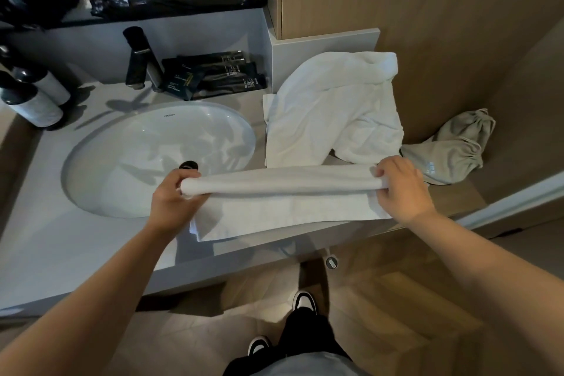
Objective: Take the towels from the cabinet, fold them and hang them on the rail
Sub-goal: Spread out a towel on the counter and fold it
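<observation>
Our left hand [174,192] and right hand [399,188] each pinch one end of a long white terry towel [283,192], half folded along the grey counter's [45,238] front edge beside the oval white sink [137,137]; another crumpled white towel [332,107] sits behind.

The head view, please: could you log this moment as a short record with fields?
setting: bathroom counter with an oval sink
left hand: grip on the left end of the folded white towel
right hand: grip on its right end
towel position: stretched between the hands at the counter's front edge
waiting: crumpled white towel behind, on the counter
beside it: grey drawstring bag
rail: not in view
</observation>
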